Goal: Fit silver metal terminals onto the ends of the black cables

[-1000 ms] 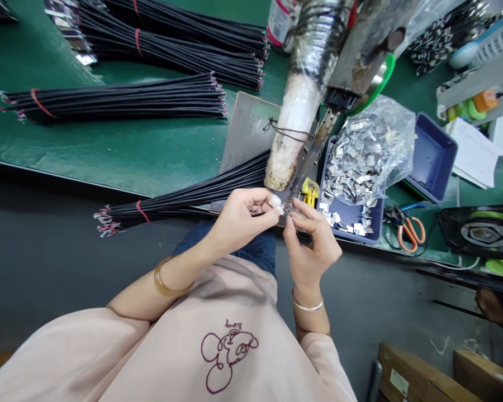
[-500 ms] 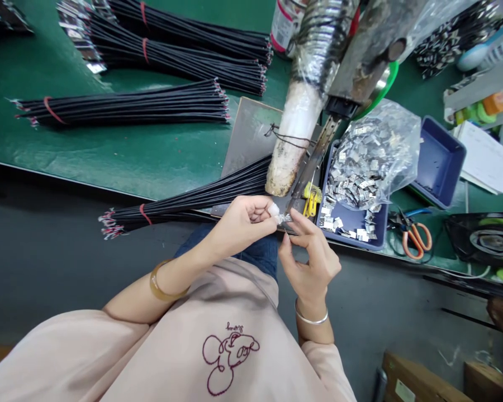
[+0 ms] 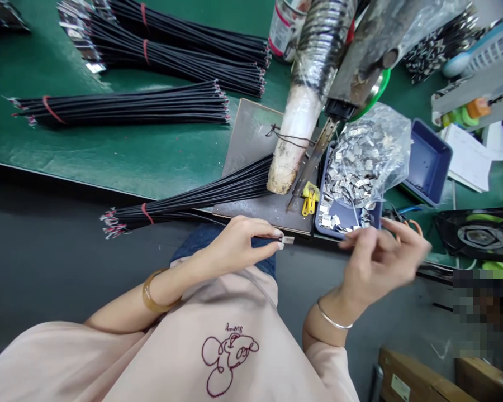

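Note:
My left hand (image 3: 238, 245) pinches the end of a thin black wire with a small metal clip (image 3: 287, 240) on its tip, just in front of the bench edge. My right hand (image 3: 381, 262), blurred by motion, hovers with fingers apart beside the blue tray (image 3: 347, 215) of loose metal clips; whether it holds a clip I cannot tell. A bundle of black wires (image 3: 201, 198) tied with a red band lies behind my left hand, running under a wrapped tool (image 3: 293, 139) that hangs over a grey plate (image 3: 247, 134).
More black wire bundles (image 3: 129, 103) lie on the green mat (image 3: 109, 151) at the back left. A clear bag of clips (image 3: 369, 151) sits in the blue tray, an empty blue tray (image 3: 427, 162) beside it. Orange scissors (image 3: 406, 223), papers (image 3: 469, 156) and cardboard boxes (image 3: 419, 379) are on the right.
My right hand has left my left hand and swung right toward the blue tray. My left hand has drawn the wire end with its clip back from the tool.

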Demonstrator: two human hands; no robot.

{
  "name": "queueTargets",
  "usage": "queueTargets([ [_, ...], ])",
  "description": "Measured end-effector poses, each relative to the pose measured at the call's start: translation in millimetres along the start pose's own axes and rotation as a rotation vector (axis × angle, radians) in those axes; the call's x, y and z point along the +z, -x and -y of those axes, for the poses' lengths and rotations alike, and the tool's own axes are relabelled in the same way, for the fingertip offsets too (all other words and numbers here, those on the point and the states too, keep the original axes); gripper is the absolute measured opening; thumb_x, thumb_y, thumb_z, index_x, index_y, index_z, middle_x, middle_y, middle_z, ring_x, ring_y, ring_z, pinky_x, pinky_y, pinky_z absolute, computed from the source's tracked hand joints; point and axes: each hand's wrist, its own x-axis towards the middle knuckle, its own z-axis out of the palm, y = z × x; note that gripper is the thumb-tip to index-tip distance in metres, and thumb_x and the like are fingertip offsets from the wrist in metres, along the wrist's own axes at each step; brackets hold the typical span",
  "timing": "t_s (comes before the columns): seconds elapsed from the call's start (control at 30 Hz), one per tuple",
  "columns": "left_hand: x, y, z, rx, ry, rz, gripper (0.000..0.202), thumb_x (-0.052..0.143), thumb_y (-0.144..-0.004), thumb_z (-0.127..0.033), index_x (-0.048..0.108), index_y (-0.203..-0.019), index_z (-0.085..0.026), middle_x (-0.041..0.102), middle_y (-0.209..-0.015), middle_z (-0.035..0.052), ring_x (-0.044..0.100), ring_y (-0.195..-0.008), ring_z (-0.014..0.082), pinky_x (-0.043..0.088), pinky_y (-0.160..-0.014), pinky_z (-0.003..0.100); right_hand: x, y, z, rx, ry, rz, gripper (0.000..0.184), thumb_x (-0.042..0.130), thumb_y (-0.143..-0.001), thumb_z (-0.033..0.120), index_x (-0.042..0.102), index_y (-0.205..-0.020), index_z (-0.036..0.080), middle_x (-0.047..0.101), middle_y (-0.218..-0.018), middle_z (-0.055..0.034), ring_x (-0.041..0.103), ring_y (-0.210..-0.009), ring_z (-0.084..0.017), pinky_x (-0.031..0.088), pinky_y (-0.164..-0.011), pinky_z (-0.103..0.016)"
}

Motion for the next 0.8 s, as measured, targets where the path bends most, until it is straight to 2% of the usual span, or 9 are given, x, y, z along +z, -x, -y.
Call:
queueTargets([
  [0.07, -1.3, 0.6, 2.0, 0.038, 0.03, -0.119, 0.01, 0.068, -0.089, -0.018, 0.077, -0.09, -0.014, 0.079, -0.086, 0.0053, 0.071, -0.075, 0.0136, 0.053, -0.07, 0.023, 1.7, -16.7, -8.5, 0.017, 0.051, 0.022, 0.017, 0.067, -0.087, 0.038, 0.063, -0.092, 0.022, 0.073, -0.085, -0.004, 0.069, -0.075, -0.019, 0.059, -0.063, -0.033],
  [0.13, -4.1, -3.2, 5.2, 0.125, -0.06, -0.268, 0.011, 0.064, -0.092, -0.016, 0.075, -0.09, -0.014, 0.078, -0.089, 0.0061, 0.071, -0.078, 0.0147, 0.055, -0.073, 0.025, 4.2, -33.5, -18.2, 0.044, 0.102, 0.032, 0.016, 0.067, -0.086, 0.037, 0.063, -0.088, 0.022, 0.072, -0.085, -0.0036, 0.068, -0.076, -0.019, 0.057, -0.065, -0.032],
  [0.23, -8.8, -16.7, 13.5, 0.26, -0.478, -0.437, 0.018, 0.057, -0.096, -0.014, 0.073, -0.087, -0.014, 0.074, -0.091, 0.009, 0.066, -0.086, 0.021, 0.053, -0.081, 0.036, 9.0, -52.6, -30.1, 0.094, 0.172, 0.029, 0.012, 0.064, -0.085, 0.033, 0.061, -0.081, 0.022, 0.07, -0.085, -0.0031, 0.064, -0.075, -0.017, 0.053, -0.067, -0.03],
  [0.3, -10.3, -27.2, 19.4, 0.243, -0.736, -0.424, 0.022, 0.054, -0.096, -0.014, 0.07, -0.081, -0.014, 0.07, -0.089, 0.011, 0.061, -0.087, 0.0251, 0.051, -0.079, 0.04, 11.7, -59.6, -34.4, 0.128, 0.211, 0.05, 0.013, 0.063, -0.084, 0.03, 0.06, -0.075, 0.021, 0.069, -0.08, -0.0014, 0.06, -0.067, -0.015, 0.049, -0.068, -0.03],
  [0.4, -9.4, -36.1, 23.9, 0.204, -0.871, -0.368, 0.025, 0.049, -0.096, -0.011, 0.066, -0.078, -0.015, 0.066, -0.085, 0.0121, 0.057, -0.083, 0.0273, 0.047, -0.075, 0.041, 9.5, -61.3, -37.9, 0.197, 0.195, 0.086, 0.014, 0.064, -0.082, 0.031, 0.06, -0.072, 0.021, 0.067, -0.075, 0.0009, 0.054, -0.059, -0.012, 0.045, -0.066, -0.028],
  [0.5, -7.7, -32.5, 21.4, 0.214, -0.808, -0.364, 0.024, 0.045, -0.097, -0.011, 0.064, -0.083, -0.014, 0.066, -0.089, 0.0133, 0.055, -0.085, 0.0274, 0.046, -0.078, 0.041, -2.8, -56.1, -43.3, 0.298, 0.14, 0.086, 0.017, 0.065, -0.079, 0.035, 0.059, -0.072, 0.021, 0.067, -0.074, 0.0011, 0.052, -0.057, -0.011, 0.042, -0.062, -0.027],
  [0.6, -7.6, -21.8, 16.4, 0.266, -0.667, -0.356, 0.023, 0.043, -0.099, -0.013, 0.064, -0.09, -0.014, 0.067, -0.088, 0.0107, 0.055, -0.087, 0.0255, 0.046, -0.082, 0.039, -17.5, -51.3, -51.0, 0.354, 0.145, 0.151, 0.02, 0.068, -0.077, 0.038, 0.06, -0.071, 0.021, 0.066, -0.075, 0.0002, 0.05, -0.056, -0.011, 0.041, -0.061, -0.028],
  [0.7, -6.2, -13.7, 13.1, 0.341, -0.551, -0.297, 0.015, 0.05, -0.098, -0.015, 0.065, -0.096, -0.014, 0.069, -0.087, 0.0082, 0.056, -0.086, 0.0232, 0.047, -0.081, 0.035, -23.0, -51.4, -56.6, 0.257, 0.141, 0.218, 0.018, 0.066, -0.078, 0.038, 0.061, -0.073, 0.021, 0.067, -0.085, -0.0028, 0.054, -0.067, -0.014, 0.042, -0.063, -0.028],
  [0.8, -0.6, -10.9, 12.6, 0.422, -0.497, -0.149, 0.015, 0.053, -0.099, -0.017, 0.067, -0.094, -0.013, 0.068, -0.08, 0.0062, 0.056, -0.077, 0.02, 0.047, -0.076, 0.032, -18.3, -54.3, -56.6, 0.151, 0.194, 0.224, 0.017, 0.063, -0.082, 0.036, 0.059, -0.073, 0.022, 0.063, -0.082, -0.0023, 0.056, -0.072, -0.016, 0.043, -0.066, -0.029],
])
